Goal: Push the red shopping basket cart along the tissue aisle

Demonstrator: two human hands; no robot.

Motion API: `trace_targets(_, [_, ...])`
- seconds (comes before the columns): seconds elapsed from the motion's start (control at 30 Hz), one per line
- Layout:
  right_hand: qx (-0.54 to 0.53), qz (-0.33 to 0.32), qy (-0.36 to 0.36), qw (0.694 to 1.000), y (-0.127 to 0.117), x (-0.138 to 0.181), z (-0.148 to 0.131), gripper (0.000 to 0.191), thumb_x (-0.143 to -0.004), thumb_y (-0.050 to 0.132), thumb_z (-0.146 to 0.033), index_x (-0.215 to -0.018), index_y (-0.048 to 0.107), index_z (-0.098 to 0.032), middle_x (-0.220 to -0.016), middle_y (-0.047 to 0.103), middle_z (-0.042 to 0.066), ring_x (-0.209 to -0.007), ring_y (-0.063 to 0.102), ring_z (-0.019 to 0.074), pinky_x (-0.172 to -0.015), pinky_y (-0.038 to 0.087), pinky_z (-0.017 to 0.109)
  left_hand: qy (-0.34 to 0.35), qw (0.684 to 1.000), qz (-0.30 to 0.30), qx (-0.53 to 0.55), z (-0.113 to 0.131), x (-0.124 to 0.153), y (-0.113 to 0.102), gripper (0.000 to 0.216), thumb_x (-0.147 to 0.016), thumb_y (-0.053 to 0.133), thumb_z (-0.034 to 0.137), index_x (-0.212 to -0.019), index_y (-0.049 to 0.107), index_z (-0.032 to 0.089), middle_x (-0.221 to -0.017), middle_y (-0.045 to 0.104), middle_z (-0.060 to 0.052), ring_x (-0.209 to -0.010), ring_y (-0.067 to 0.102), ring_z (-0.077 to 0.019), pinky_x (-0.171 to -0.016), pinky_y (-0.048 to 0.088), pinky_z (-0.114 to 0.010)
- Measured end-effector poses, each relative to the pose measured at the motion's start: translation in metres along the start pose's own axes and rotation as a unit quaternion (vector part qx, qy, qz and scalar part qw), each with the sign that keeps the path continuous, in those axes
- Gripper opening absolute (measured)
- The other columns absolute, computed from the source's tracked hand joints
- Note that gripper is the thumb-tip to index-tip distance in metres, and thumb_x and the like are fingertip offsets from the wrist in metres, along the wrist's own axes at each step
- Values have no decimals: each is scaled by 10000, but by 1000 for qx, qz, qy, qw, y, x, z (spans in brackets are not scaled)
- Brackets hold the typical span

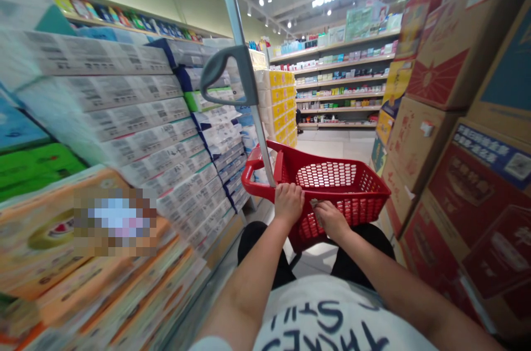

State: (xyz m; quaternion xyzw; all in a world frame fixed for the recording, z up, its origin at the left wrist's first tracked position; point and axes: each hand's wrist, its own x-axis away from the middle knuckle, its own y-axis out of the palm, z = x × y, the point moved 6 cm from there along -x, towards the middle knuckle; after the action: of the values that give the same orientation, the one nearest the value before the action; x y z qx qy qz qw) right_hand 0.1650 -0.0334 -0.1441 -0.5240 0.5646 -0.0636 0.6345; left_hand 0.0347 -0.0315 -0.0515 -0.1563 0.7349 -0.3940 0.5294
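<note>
A red plastic rolling shopping basket (352, 203) with perforated walls stands tilted between my knees. A metal pole with a grey loop handle (250, 85) rises from its left end. My left hand (289, 202) has its fingers closed over the near rim, close to the foot of the pole. Just right of it, my right hand (329, 217) is at the basket's near outer wall. Pinched in that hand is a small crumpled greyish-brown cloth (315, 206), mostly hidden by the fingers. The visible part of the basket's inside shows no goods.
Stacked packs of tissue (141, 105) line the left side, with orange packs (58, 229) nearer me. Cardboard cartons (431, 146) are piled high on the right. Beyond the basket, tiled floor (332, 146) leads to shelves of small boxes (340, 77).
</note>
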Motion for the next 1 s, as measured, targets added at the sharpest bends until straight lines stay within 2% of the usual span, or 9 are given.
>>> trace_targets(0.17, [-9,12,-6,1000,0,-2,-2,284,-880,421,-97,-1024,647,-189,-1079,631,80,-1042,495,194,-896,475,323,-3,1000,5,-2,0,0,0,205,-936,431,319,-874,588,204,-871,587,-63,-919,484,-238,-926,300,-418])
trace_targets(0.3, [-15,-22,12,1000,4,-1,-3,261,-869,429,-94,-958,655,-191,-1012,645,70,-998,507,194,-860,489,311,-4,1000,7,1,0,1,-1,201,-935,436,320,-870,586,202,-869,587,-61,-916,487,-240,-926,300,-418])
trace_targets(0.47, [-29,-15,-2,999,3,-1,-8,325,-841,415,-60,-1032,644,-188,-1084,630,81,-1056,492,196,-931,467,340,-5,1000,6,-1,1,1,-2,208,-939,427,313,-877,591,201,-866,590,-65,-918,487,-240,-922,304,-418])
trace_targets(0.7, [-30,-45,-13,998,13,2,-11,373,-791,409,-22,-1030,655,-169,-1069,635,87,-1079,485,196,-933,469,338,-5,1000,1,2,1,1,-2,205,-938,427,309,-873,588,200,-876,591,-65,-924,485,-241,-930,301,-420])
trace_targets(0.83, [-29,-58,-28,998,15,0,-17,317,-830,414,-60,-976,672,-172,-1001,652,84,-1022,507,204,-850,506,329,-8,1000,0,4,0,1,-2,195,-936,432,309,-872,585,205,-875,586,-62,-929,488,-244,-930,301,-417])
trace_targets(1.0, [-24,-27,-52,998,11,-3,-20,316,-845,420,-68,-1034,655,-161,-1067,633,95,-1078,486,211,-934,474,359,-9,1000,-4,13,0,1,-2,190,-933,439,309,-875,588,206,-877,588,-67,-929,487,-242,-930,302,-419])
